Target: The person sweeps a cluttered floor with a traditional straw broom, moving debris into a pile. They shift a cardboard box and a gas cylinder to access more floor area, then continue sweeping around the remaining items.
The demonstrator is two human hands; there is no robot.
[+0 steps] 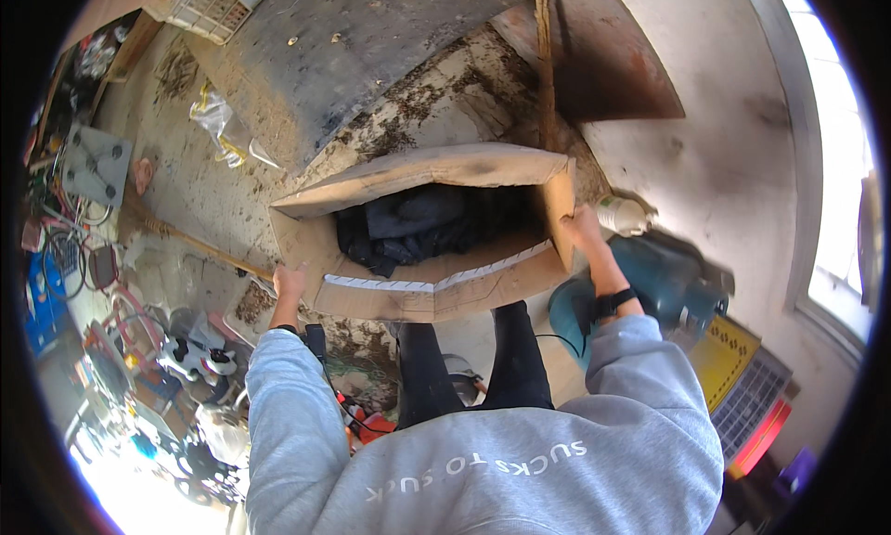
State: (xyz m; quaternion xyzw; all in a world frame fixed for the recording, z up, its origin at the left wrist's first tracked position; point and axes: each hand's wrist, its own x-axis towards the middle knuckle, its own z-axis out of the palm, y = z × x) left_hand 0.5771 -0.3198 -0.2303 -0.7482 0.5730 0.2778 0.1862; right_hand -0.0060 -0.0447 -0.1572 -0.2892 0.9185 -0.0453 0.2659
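Note:
A large open cardboard box [408, 298] sits in front of my legs, its flaps spread and dark cloth [418, 224] bundled inside. My left hand [290, 282] grips the box's left side near the bottom corner. Around the right flap's edge my right hand [583, 231] is closed; a black band circles that wrist. Both arms are in grey sleeves and stretch out to either side of the box.
A teal machine [650, 284] and a white bottle [620, 215] stand right of the box. A broom handle [190, 241] lies at left beside cluttered cables and junk. Dirty floor, a dark sheet [353, 52] and a rusty panel [603, 62] lie beyond. A yellow crate [724, 359] is at right.

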